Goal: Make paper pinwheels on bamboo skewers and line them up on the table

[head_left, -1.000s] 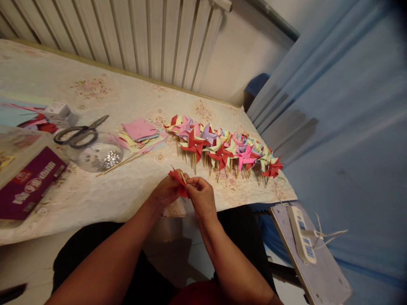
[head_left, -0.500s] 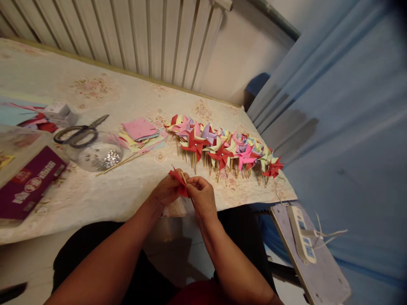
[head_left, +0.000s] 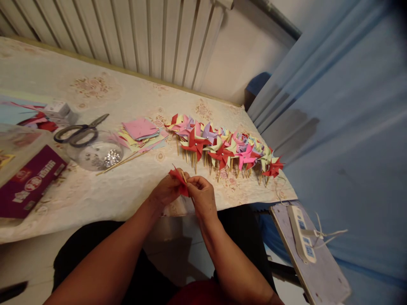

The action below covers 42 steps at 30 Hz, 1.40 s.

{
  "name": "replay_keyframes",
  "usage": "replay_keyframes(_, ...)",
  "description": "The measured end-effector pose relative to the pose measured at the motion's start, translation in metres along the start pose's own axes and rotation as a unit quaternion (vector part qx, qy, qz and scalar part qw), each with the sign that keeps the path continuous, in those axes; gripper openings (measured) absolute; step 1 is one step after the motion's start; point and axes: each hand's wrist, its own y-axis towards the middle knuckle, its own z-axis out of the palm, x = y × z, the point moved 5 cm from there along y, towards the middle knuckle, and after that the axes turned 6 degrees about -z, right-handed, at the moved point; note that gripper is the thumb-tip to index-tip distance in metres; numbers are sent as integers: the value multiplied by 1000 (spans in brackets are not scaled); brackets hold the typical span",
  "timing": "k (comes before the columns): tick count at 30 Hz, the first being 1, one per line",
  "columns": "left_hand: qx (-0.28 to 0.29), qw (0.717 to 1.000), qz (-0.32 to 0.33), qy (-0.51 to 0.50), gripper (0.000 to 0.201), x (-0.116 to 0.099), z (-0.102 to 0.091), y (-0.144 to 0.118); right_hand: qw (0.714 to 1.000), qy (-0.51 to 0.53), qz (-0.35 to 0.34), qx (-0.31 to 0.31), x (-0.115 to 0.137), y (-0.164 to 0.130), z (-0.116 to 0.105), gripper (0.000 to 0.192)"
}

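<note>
Close to the table's front edge, my left hand (head_left: 167,189) is closed on a red paper pinwheel (head_left: 182,186). My right hand (head_left: 202,195) pinches a thin wooden stick (head_left: 184,177) that lies against the red paper; its lower end comes out below my fingers. The joint between stick and paper is partly hidden by my fingers. Beyond and to the right stand many finished pinwheels (head_left: 222,153) on sticks, in red, pink, purple and pale yellow. A stack of cut paper squares (head_left: 140,128) lies beyond my left hand, pink on top.
Scissors (head_left: 81,131) rest across a clear round dish (head_left: 95,159) of small shiny pins. Loose sticks (head_left: 119,164) lie beside it. At left are a purple-labelled plastic box (head_left: 34,180) and small white boxes (head_left: 57,110). A power strip (head_left: 302,235) sits on a board at right.
Hardly anything differs. Both hands keep the same hold on the red pinwheel and its stick, with only a very slight shift in the paper.
</note>
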Motion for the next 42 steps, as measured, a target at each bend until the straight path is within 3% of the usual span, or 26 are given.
replay_keyframes(17,-2,1000,-2,8,25,0,0,1,1000,6,11,-2,-2,2,0,14)
replay_keyframes(42,-11,1000,-5,4,20,0,-4,1,996,-84,-33,-4,7,1,-4,12)
